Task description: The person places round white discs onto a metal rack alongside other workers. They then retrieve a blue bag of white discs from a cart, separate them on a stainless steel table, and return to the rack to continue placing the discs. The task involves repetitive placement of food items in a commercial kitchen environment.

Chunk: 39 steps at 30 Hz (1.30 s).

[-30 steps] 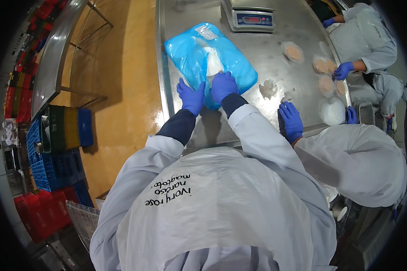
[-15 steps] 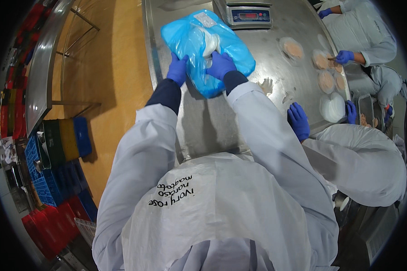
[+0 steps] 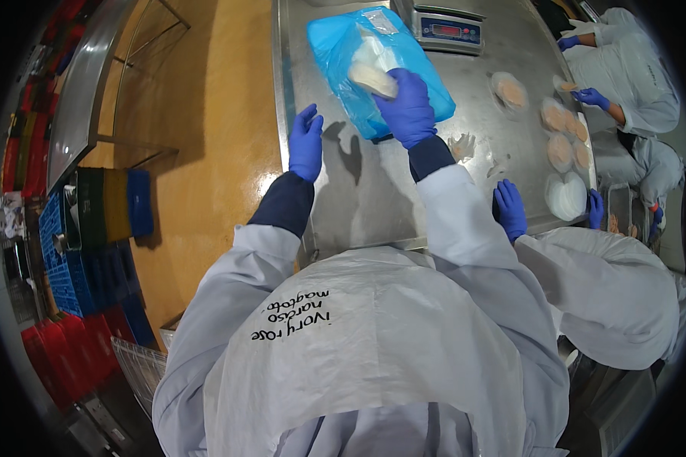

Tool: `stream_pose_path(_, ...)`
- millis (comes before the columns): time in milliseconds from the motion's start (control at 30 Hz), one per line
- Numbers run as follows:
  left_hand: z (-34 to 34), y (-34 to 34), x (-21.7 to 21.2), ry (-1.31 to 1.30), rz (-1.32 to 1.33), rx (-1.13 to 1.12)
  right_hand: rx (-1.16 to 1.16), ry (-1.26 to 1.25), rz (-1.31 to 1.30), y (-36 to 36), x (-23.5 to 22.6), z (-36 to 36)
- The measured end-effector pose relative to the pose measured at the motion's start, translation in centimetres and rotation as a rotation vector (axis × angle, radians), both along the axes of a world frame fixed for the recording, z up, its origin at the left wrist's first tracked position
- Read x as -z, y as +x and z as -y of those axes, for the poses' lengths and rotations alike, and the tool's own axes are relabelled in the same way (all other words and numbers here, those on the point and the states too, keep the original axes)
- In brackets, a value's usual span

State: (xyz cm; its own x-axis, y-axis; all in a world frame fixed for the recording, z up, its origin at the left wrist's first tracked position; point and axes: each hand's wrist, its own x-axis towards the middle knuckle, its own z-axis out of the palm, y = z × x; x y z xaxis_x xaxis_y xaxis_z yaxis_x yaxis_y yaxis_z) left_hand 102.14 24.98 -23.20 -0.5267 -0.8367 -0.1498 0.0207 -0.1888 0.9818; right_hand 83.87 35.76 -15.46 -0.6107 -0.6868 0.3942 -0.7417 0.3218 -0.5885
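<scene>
My right hand is curled around a pale, flat piece of product, gripping it between thumb and fingers just above the blue plastic bag. The bag lies crumpled on the steel worktop, straight ahead of me and just in front of the digital scale. My left hand holds nothing: its fingers are loosely spread and it hovers over the left part of the worktop near its edge, well apart from the bag. Both hands wear blue gloves.

To my right, a co-worker's gloved hand rests at the worktop's near edge. Beyond it lie several round pale portions in clear wrap. Farther along, another person's gloved hand reaches toward them. On the floor to my left stand stacked blue crates and red crates.
</scene>
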Motion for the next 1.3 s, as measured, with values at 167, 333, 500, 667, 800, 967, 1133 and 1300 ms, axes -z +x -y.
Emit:
stream_pose_path(167, -3.5, 4.7, 0.4, 0.472, -0.238, -0.061, -0.108, -0.259, 0.767, 4.1, -2.8, -2.0)
stream_pose_path(333, -3.8, 6.3, 0.5, 0.273, 0.066, 0.125, -0.145, 0.102, 0.388, 7.5, 8.3, -3.6)
stream_pose_path(500, -4.9, 9.7, 4.1, -0.294, 0.335, 0.287, -0.124, 0.245, 0.651, 9.4, 9.1, -4.7)
stream_pose_path(667, -7.0, 10.5, 7.1, -0.092, 0.024, 0.159, -0.448, 0.315, 0.855, 9.9, 8.9, -4.0)
stream_pose_path(800, -6.2, 11.2, 6.8, -0.201, 0.106, 0.156, -0.277, 0.229, 0.805, 13.3, 5.1, -4.2)
stream_pose_path(967, -7.0, 10.7, 1.8, -0.13, 0.004, -0.02, -0.383, -0.163, 1.285, 10.8, 6.8, -4.1)
stream_pose_path(1133, -5.6, 9.6, 2.9, -0.062, 0.317, -0.116, -0.299, 0.204, 0.02, 10.0, 9.0, -6.0)
stream_pose_path(1300, -6.2, 10.0, 1.8, -0.012, 0.212, -0.079, -0.56, 0.36, -0.254, 11.7, 10.2, -7.8)
